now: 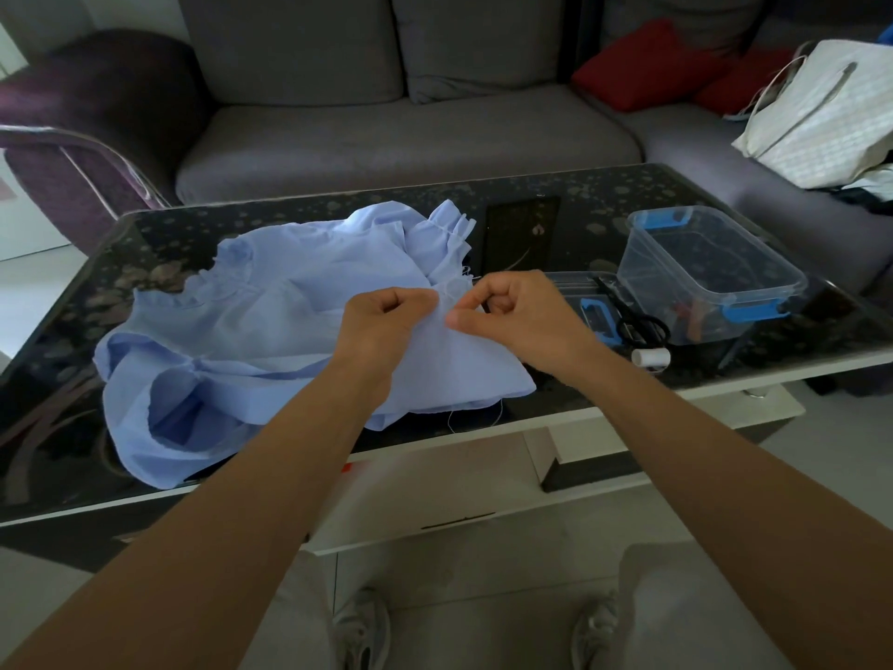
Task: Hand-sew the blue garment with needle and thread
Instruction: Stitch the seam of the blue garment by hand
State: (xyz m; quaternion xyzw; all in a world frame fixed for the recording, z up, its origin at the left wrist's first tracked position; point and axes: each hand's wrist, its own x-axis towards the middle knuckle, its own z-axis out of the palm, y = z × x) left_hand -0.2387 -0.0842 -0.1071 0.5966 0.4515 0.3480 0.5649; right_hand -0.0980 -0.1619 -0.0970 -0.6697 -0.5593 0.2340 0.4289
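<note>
Blue garment point(270, 321) pinched by both curled hands point(386, 321) point(512, 311).

The garment point(270, 326) is a plain pale blue. The counter point(290, 215) has a glossy black top scattered with pale grey-brown blossoms and dots, and a white edge. The storage box point(710, 278) is clear with bright blue clips. Its lid point(570, 282) beside it is clear with a blue clip too. The scissors point(642, 326) are black, the thread spool point(650, 357) white. Behind, the sofa point(410, 133) is grey, its cushions point(642, 65) red, the armchair point(96, 99) dark purple, the bag point(821, 113) cream with a fine check.
</note>
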